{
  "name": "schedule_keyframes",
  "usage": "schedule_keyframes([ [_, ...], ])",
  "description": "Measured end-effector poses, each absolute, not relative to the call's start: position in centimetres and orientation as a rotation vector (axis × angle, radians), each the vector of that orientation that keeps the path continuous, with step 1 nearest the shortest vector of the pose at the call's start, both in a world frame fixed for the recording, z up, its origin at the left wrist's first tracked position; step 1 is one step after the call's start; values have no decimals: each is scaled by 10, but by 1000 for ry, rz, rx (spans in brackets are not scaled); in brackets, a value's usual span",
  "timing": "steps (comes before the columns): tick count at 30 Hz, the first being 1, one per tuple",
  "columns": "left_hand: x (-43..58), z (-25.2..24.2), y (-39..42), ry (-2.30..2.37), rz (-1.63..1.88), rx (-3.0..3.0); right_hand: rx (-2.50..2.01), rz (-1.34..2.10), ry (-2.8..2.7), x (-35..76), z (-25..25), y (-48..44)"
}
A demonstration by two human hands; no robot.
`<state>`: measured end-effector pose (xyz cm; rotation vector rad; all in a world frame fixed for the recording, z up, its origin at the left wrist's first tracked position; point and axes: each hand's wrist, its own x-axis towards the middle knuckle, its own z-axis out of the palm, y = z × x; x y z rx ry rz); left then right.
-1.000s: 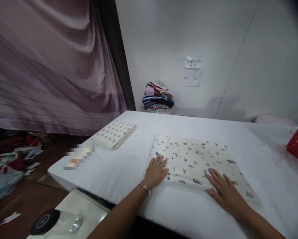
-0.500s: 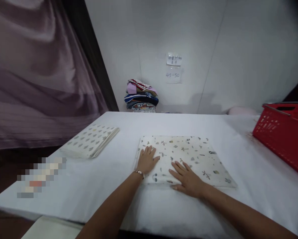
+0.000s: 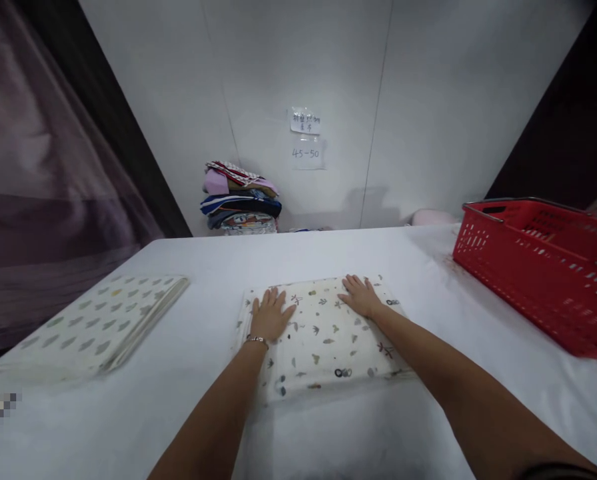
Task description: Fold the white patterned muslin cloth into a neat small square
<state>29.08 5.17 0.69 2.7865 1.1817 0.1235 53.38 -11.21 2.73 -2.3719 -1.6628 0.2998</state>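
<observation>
A folded cream cloth (image 3: 323, 340) printed with small leaves and shapes lies flat in front of me on the white table. On its left part rests my left hand (image 3: 271, 317), palm down with the fingers spread; a bracelet circles that wrist. My right hand (image 3: 361, 297) lies flat near the cloth's far right edge, fingers apart. Neither hand grips anything. To the left is another folded cloth (image 3: 103, 317), cream with grey cloud-like shapes.
A red plastic basket (image 3: 538, 267) stands at the right of the white table (image 3: 218, 260). Behind the table's far edge rises a stack of folded fabrics (image 3: 241, 200). Handwritten paper signs (image 3: 306, 137) are on the wall. A mauve curtain (image 3: 53, 200) hangs at left.
My right hand has slid from the cloth's near edge to its far right part. The left hand stays on the left side. The view has turned to the right, showing more of the basket.
</observation>
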Motion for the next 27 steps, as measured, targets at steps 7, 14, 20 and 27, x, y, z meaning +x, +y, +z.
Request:
schedule_keyframes([
  [7, 291, 5, 50, 1187, 127, 2793, -2541, 251, -1570, 566, 9, -111],
  [14, 290, 4, 49, 1177, 152, 2811, -2557, 247, -1508, 586, 4, -117],
  [20, 291, -1, 51, 1153, 216, 2791, -2616, 191, -1398, 602, -2, -129],
  [27, 291, 7, 49, 1151, 169, 2735, -2660, 161, -1428, 583, 10, -128],
])
